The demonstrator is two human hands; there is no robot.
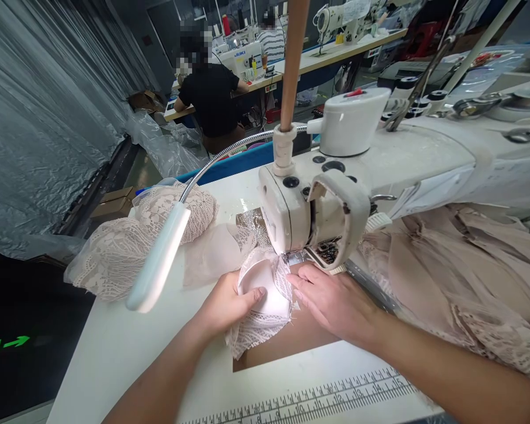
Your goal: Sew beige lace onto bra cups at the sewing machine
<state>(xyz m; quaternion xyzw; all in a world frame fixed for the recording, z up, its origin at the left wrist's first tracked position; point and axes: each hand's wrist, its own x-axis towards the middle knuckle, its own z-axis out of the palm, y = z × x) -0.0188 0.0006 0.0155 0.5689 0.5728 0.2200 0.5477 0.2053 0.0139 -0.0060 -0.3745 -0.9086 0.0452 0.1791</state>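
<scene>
My left hand [227,303] grips a pale pink padded cup edged with lace [265,294], thumb on top of it. My right hand [331,297] lies flat beside it, fingers pressed on the lace edge. Both hands sit just in front of the needle area [291,257] of a white sewing machine [335,194]. The lace hangs over a brown patch on the table [287,341].
A gooseneck lamp [159,259] hangs over the table's left part. Heaps of lace pieces [128,247] lie at the left, beige fabric [459,271] at the right. A ruler strip [318,400] runs along the near edge. A person in black [212,100] sits at another machine behind.
</scene>
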